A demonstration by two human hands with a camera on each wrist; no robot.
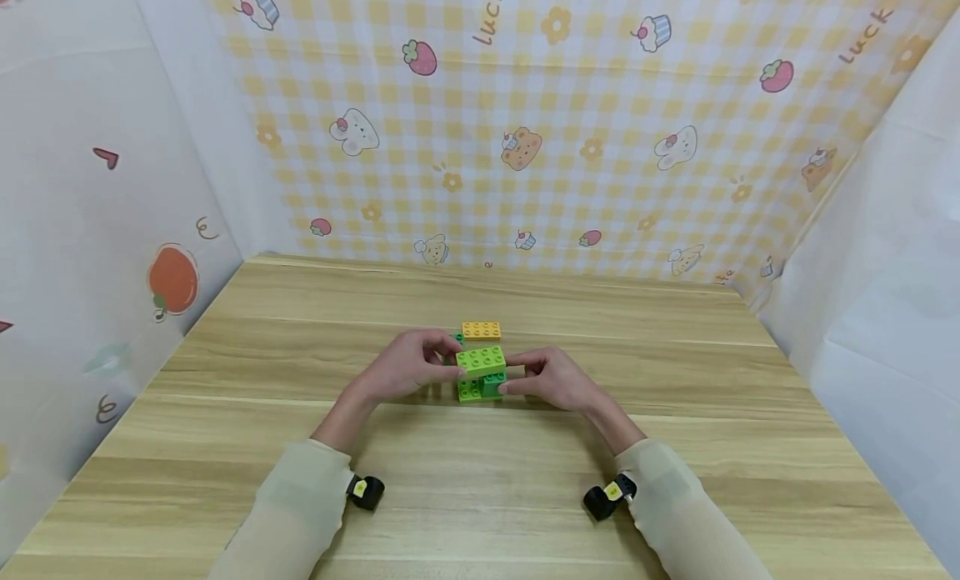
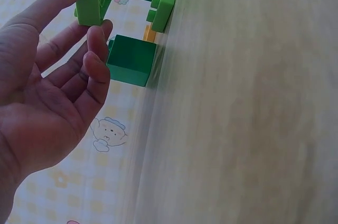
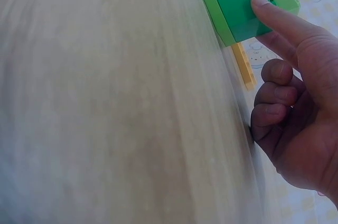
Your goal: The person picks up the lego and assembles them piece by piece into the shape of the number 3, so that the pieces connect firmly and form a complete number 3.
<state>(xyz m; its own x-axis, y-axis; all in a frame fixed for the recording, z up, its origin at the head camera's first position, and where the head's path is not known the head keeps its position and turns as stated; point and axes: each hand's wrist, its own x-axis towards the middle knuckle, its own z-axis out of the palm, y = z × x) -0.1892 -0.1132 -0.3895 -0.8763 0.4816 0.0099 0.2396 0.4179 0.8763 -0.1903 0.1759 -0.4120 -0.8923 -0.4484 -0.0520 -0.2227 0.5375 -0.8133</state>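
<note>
My left hand (image 1: 401, 370) pinches the left end of a light green brick (image 1: 480, 362) between thumb and fingers. That brick is held level over a dark green brick (image 3: 244, 12), which stands at the right end of a flat light green brick (image 2: 168, 2) on the table. The upper brick's right end overlaps the dark green one's studs in the head view. From the other side, my right hand (image 1: 558, 378) grips the dark green brick, thumb on its near face and index finger behind. Its other fingers are curled in the right wrist view.
A yellow-orange brick (image 1: 481, 330) lies on the wooden table (image 1: 480, 480) just behind the stack. Another dark green brick (image 2: 132, 60) stands near my left fingers, mostly hidden in the head view. A patterned cloth (image 1: 480, 147) hangs behind the table.
</note>
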